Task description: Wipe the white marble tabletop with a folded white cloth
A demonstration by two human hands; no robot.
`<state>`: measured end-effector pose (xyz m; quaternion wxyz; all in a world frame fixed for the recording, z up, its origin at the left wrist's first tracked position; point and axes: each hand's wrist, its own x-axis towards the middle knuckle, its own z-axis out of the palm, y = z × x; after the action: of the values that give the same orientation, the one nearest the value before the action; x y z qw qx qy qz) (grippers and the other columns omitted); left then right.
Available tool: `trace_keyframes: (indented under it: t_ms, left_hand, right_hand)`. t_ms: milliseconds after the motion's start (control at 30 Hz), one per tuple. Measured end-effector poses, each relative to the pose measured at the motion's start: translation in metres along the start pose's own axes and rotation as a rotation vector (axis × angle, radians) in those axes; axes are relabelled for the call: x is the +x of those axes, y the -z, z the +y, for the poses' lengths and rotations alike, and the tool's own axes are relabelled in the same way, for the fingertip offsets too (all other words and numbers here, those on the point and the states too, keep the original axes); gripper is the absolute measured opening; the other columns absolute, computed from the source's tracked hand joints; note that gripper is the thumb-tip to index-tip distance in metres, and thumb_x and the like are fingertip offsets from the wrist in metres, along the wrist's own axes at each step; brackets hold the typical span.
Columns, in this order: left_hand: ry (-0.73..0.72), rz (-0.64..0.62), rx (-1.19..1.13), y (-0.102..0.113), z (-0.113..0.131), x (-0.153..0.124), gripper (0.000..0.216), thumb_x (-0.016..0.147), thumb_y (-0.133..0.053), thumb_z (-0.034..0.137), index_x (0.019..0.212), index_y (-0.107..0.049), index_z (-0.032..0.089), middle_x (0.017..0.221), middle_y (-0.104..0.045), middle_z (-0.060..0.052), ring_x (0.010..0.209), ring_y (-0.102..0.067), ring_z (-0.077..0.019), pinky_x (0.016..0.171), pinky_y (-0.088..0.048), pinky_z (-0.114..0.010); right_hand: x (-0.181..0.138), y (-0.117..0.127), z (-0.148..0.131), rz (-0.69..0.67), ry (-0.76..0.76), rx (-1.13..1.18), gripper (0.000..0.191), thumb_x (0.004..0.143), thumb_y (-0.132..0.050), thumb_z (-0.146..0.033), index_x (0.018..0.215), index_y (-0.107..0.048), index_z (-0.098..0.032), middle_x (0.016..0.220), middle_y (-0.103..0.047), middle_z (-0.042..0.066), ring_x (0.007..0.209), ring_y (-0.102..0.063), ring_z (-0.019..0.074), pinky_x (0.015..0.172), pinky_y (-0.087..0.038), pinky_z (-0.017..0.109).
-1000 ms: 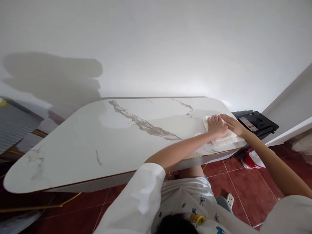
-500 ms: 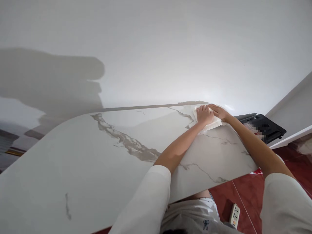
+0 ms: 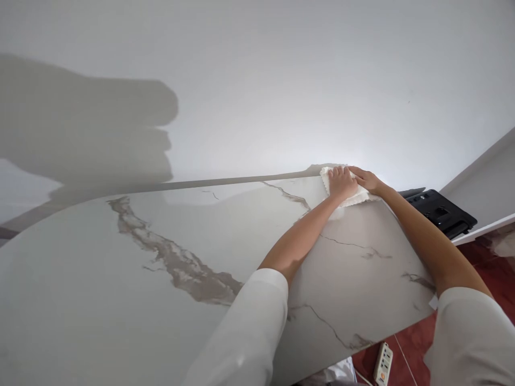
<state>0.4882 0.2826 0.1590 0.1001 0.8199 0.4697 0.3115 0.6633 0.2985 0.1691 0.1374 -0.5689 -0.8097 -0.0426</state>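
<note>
A white cloth with a scalloped edge lies bunched at the far right corner of the marble-patterned tabletop. My left hand presses down on it, fingers bent over the fabric. Beside it, my right hand grips the cloth's right side, close to the table's far edge. Both hands nearly touch each other. Part of the cloth is hidden under them.
A pale wall stands along the table's far edge. To the right of the table is a black plastic object. A white power strip lies on the red tiled floor below the near edge.
My hands and the cloth have shifted slightly toward the table's far edge. The view has moved, so the tabletop's markings sit farther left and the power strip appears a little farther left.
</note>
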Motion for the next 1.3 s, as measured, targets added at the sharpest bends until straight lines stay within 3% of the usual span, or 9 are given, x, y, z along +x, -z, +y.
trace_keyframes:
  t_ms: [267,500,767,933,1067,1300]
  left_hand:
    - [-0.052,-0.038,0.01,-0.006,0.026,-0.022,0.053,0.094,-0.029,0.029,0.142,-0.037,0.008,0.148,-0.038,-0.015,0.141,-0.026,-0.028,0.118,-0.016,-0.045]
    - [-0.147,-0.004,0.01,-0.007,0.059,-0.066,0.052,0.094,-0.031,0.029,0.139,-0.042,0.006,0.144,-0.044,-0.016,0.135,-0.035,-0.0284,0.115,-0.022,-0.044]
    - [-0.211,-0.008,0.006,-0.003,0.08,-0.122,0.052,0.094,-0.032,0.03,0.139,-0.041,0.005,0.145,-0.042,-0.017,0.137,-0.033,-0.0298,0.116,-0.019,-0.046]
    - [-0.299,-0.019,-0.007,0.002,0.089,-0.152,0.05,0.093,-0.037,0.03,0.135,-0.044,0.004,0.139,-0.048,-0.018,0.131,-0.038,-0.0307,0.114,-0.023,-0.049]
    - [-0.355,-0.013,-0.004,0.011,0.086,-0.182,0.052,0.092,-0.038,0.031,0.135,-0.043,0.003,0.137,-0.049,-0.018,0.13,-0.039,-0.0318,0.113,-0.025,-0.051]
    - [-0.417,-0.108,0.052,0.048,0.048,-0.243,0.055,0.095,-0.032,0.031,0.141,-0.036,0.002,0.148,-0.038,-0.021,0.138,-0.032,-0.0345,0.115,-0.022,-0.053]
  right_hand:
    - [-0.039,0.01,0.003,-0.021,-0.031,-0.076,0.062,0.095,-0.025,-0.049,0.148,-0.036,-0.021,0.154,-0.035,0.003,0.143,-0.03,0.0239,0.118,-0.026,0.042]
    - [-0.103,0.02,-0.007,-0.048,-0.145,-0.133,0.061,0.095,-0.021,-0.046,0.151,-0.03,-0.023,0.155,-0.031,0.005,0.144,-0.024,0.0251,0.115,-0.026,0.05]
    - [-0.169,0.026,-0.03,-0.045,-0.095,-0.167,0.066,0.096,-0.016,-0.052,0.15,-0.033,-0.017,0.154,-0.034,0.009,0.145,-0.023,0.022,0.118,-0.025,0.043]
    - [-0.209,0.03,-0.058,-0.005,-0.089,-0.199,0.064,0.097,-0.019,-0.044,0.148,-0.035,-0.009,0.153,-0.034,0.014,0.144,-0.024,0.0233,0.118,-0.024,0.045]
    - [-0.237,0.028,-0.091,0.018,-0.104,-0.241,0.058,0.097,-0.022,-0.037,0.147,-0.038,-0.011,0.152,-0.037,0.014,0.143,-0.027,0.0247,0.116,-0.028,0.049]
    - [-0.26,0.01,-0.174,0.027,-0.059,-0.266,0.057,0.098,-0.025,-0.034,0.149,-0.033,-0.01,0.152,-0.035,0.016,0.143,-0.028,0.0257,0.114,-0.032,0.05]
